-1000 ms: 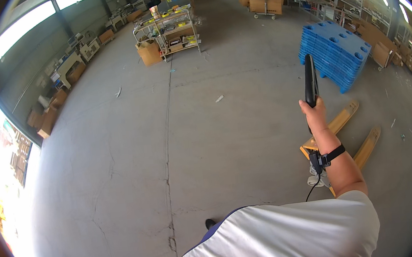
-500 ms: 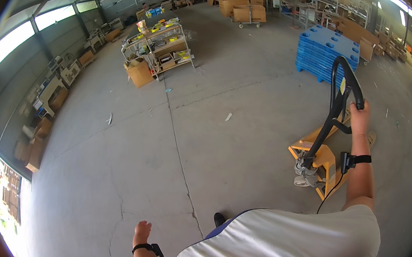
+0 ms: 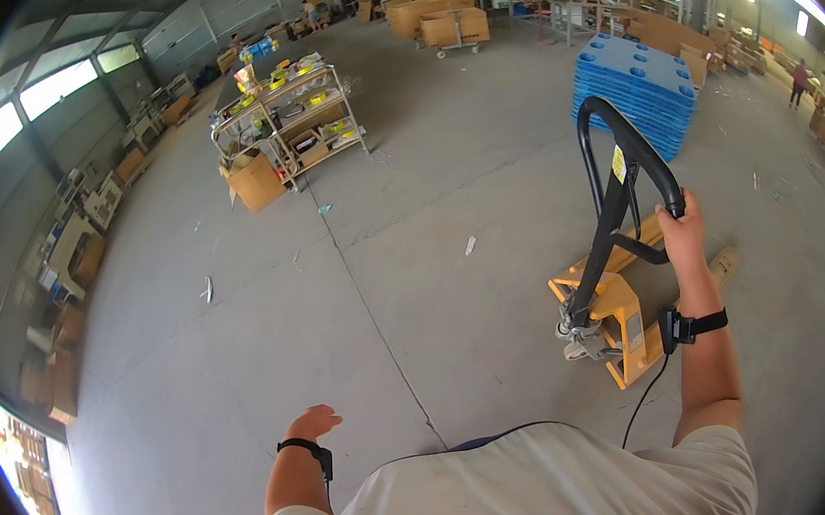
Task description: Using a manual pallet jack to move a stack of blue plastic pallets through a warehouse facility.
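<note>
My right hand [image 3: 683,224] is wrapped round the right side of the black looped handle [image 3: 615,191] of a yellow pallet jack [image 3: 627,320]. The jack stands on the floor to my right, its handle tilted up toward the hand and its forks partly hidden behind the handle and my forearm. At the lower left, my left hand [image 3: 315,422] hangs over the floor with nothing in it, fingers loosely stretched out. A black strap with a small device sits on each of my wrists.
Ahead to the right stands a stack of blue plastic pallets [image 3: 632,94]. A metal shelf cart [image 3: 292,119] with packages is ahead left, a cardboard box [image 3: 254,181] beside it. Farther back are large cartons on a wheeled cart [image 3: 455,29] and a person [image 3: 798,83] at far right.
My left hand has swung forward and inward. The pallet jack and my right hand sit farther left in view, the grip unchanged. The surroundings have shifted as my view turned.
</note>
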Demonstrator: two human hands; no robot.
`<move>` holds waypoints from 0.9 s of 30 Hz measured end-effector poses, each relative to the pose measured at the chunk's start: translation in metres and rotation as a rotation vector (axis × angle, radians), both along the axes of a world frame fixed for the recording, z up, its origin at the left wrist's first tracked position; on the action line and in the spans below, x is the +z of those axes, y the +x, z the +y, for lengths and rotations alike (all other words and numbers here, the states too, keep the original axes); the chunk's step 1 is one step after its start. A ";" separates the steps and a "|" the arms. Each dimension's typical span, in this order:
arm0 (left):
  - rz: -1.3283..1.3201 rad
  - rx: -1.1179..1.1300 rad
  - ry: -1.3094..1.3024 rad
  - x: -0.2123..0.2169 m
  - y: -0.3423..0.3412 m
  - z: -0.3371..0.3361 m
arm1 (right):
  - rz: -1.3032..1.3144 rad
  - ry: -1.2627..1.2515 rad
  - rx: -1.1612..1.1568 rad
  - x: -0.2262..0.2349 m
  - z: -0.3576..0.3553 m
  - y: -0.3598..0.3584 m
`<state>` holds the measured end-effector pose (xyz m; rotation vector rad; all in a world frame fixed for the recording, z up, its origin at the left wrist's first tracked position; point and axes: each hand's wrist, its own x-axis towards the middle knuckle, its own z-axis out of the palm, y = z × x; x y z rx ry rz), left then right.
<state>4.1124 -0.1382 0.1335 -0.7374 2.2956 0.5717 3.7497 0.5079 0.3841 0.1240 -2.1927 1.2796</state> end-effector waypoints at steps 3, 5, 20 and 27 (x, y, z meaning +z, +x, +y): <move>0.094 -0.363 -0.073 -0.014 -0.050 -0.061 | -0.058 -0.033 0.037 -0.008 -0.055 0.049; 0.225 -0.372 0.056 -0.008 -0.097 -0.063 | -0.074 -0.016 -0.039 -0.005 -0.084 0.088; 1.209 -0.757 0.198 0.203 -0.230 -0.117 | -0.087 0.131 0.119 0.022 -0.316 0.246; 1.534 -1.016 0.064 0.262 -0.181 -0.090 | -0.021 0.075 0.186 0.021 -0.351 0.362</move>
